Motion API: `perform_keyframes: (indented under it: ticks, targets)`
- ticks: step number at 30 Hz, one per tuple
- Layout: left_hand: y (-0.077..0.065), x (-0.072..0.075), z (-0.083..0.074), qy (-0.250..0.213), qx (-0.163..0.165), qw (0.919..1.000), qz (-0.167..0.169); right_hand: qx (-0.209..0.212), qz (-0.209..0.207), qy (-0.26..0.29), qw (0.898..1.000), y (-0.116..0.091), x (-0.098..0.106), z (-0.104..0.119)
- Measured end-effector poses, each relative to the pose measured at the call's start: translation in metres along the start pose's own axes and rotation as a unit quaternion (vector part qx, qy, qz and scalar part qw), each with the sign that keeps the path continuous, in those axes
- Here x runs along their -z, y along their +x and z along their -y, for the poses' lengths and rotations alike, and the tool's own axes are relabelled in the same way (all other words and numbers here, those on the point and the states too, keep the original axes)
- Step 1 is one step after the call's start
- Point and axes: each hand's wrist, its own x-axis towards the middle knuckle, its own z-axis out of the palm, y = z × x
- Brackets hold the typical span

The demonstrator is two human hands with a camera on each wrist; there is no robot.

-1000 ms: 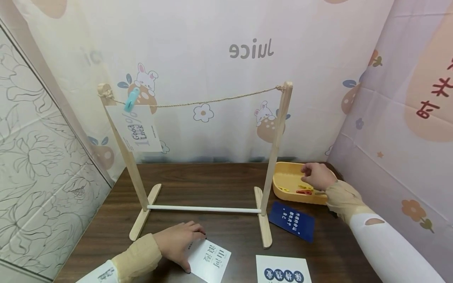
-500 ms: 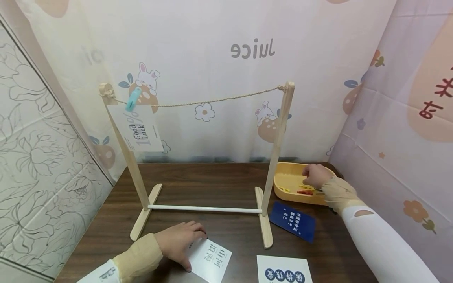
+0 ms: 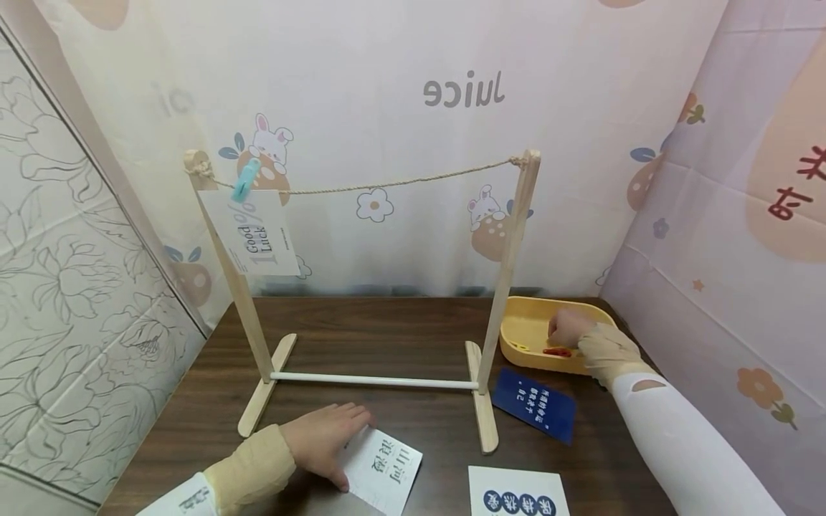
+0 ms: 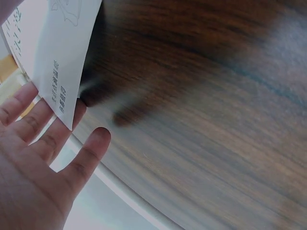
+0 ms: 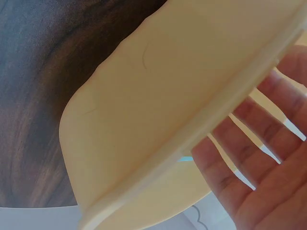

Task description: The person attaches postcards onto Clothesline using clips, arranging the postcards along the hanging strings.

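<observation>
Left grip (image 3: pixel 325 441): loosely spread, my fingers touching the white card (image 3: pixel 384 469).
Right grip (image 3: pixel 573 328): in the yellow tray (image 3: pixel 548 362), fingertips hidden; I cannot tell its hold.

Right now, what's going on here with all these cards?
The person's right hand is in a yellow tray with small clips, and the left hand touches a white card. A Good Luck card hangs from the string by a blue clip. A dark blue card and another white card lie on the table.
</observation>
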Motion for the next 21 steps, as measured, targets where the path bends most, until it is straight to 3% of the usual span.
perform_keyframes:
  ticks: [11, 18, 21]
  targets:
    - [-0.001, 0.000, 0.005, 0.007, 0.002, 0.9998, -0.019, 0.027, 0.057, -0.024, 0.998, 0.006, -0.004, 0.000]
    - [0.000, 0.004, 0.007, 0.012, 0.000, 0.9989, -0.046, 0.020, 0.093, -0.031, 0.995, 0.013, -0.002, -0.003]
    - [0.001, 0.005, 0.008, 0.010, 0.002, 0.9985, -0.053, 0.051, 0.114, -0.111, 0.986, 0.011, -0.001, 0.002]
